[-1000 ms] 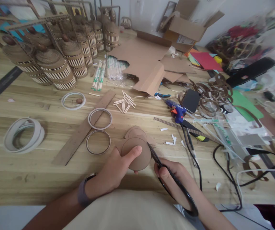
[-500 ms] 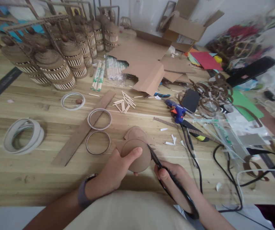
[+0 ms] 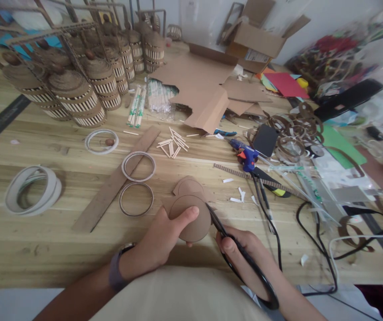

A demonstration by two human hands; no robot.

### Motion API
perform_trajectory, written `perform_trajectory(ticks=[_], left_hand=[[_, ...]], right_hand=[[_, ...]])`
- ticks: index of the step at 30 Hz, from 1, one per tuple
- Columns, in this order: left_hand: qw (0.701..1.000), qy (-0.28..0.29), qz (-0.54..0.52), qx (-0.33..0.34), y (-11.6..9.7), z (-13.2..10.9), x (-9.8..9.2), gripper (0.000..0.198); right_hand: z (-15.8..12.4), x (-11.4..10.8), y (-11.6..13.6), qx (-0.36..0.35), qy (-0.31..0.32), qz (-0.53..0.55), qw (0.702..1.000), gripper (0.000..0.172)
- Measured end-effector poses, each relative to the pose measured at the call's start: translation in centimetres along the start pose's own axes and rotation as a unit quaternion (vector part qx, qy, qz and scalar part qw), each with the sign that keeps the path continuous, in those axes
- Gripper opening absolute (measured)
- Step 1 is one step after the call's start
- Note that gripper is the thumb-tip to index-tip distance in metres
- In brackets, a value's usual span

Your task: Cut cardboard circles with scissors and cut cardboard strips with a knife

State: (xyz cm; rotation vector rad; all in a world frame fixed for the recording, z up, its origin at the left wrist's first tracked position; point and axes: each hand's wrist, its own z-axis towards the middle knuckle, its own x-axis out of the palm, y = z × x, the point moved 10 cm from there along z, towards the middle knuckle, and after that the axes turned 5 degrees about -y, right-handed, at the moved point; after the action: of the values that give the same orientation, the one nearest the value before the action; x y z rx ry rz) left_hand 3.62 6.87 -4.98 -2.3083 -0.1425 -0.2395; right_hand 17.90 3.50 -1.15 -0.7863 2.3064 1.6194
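Two or so wide white rings (image 3: pixel 51 189) at far left, laid overlapping, well apart from the hands. Next, lantern-like pieces (image 3: pixel 78 96) packed upright toward the back, presumably to keep tall shapes out of the elbows' way. Then a white hoop (image 3: pixel 87 141) around a small brown ball (image 3: pixel 109 142), perhaps to stop any rolling. Beside that, a long cardboard strip (image 3: pixel 111 189), flat and slanting, with one slim ring (image 3: pixel 153 166) partly over it.

At front centre, close to the body, a rounded cardboard piece (image 3: pixel 198 228), pinched by the left hand (image 3: pixel 163 232): thumb pressed on top, one fingertip visible below, other fingers hidden, so no telling whether spread. Likely held thus to steady the sheet while leaving its right edge exposed to the black scissors (image 3: pixel 218 225), tips overlapping that edge.

Handles wrapped by the right hand (image 3: pixel 253 245), thumb bent over, lower fingers mostly unseen. Farther right, a blue glue gun (image 3: pixel 249 156) on its side, seemingly parked within reach.
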Motion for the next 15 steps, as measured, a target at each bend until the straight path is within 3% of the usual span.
perform_trajectory(ticks=[15], left_hand=[[0.999, 0.013, 0.041, 0.001, -0.41, -0.39, -0.04, 0.034]], right_hand=[[-0.04, -0.27, 0.23, -0.004, -0.005, -0.017, 1.0, 0.072]])
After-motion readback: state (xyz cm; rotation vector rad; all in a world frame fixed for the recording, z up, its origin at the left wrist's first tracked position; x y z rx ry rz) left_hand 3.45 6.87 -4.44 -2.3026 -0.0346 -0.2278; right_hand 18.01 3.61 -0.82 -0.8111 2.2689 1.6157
